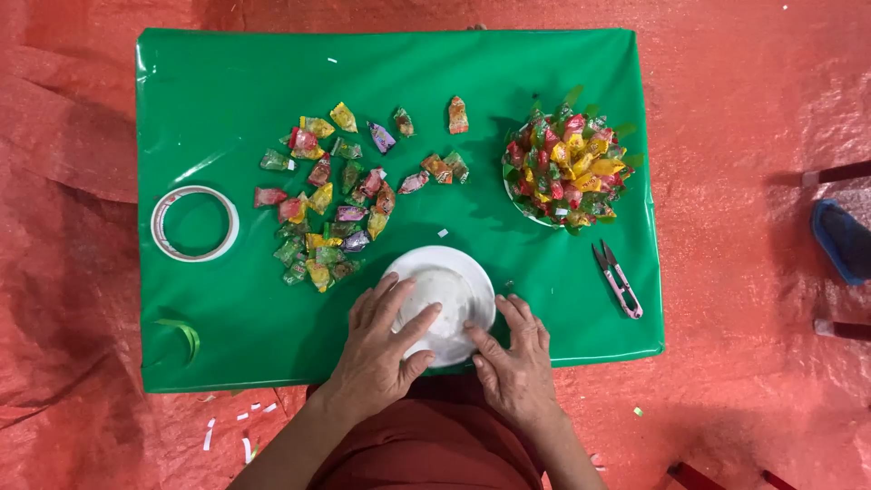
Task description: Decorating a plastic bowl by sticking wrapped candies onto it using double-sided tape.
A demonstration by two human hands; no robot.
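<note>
A white round plate point(451, 272) lies near the front edge of a green-covered table point(227, 100). My left hand point(381, 340) rests flat on the plate's left side, fingers spread. My right hand point(515, 354) touches the plate's lower right rim with its fingers apart. Neither hand grips anything. Loose wrapped candies point(336, 195) in red, yellow, green and purple are scattered behind the plate to the left. A round cluster of wrapped candies point(567, 163) stands at the back right.
A roll of clear tape point(194, 223) lies at the left. Small pink-handled snips point(618, 279) lie right of the plate. A green ribbon scrap point(184, 334) sits near the front left edge. Red sheeting point(753, 82) covers the floor, with a blue object point(844, 238) at the far right.
</note>
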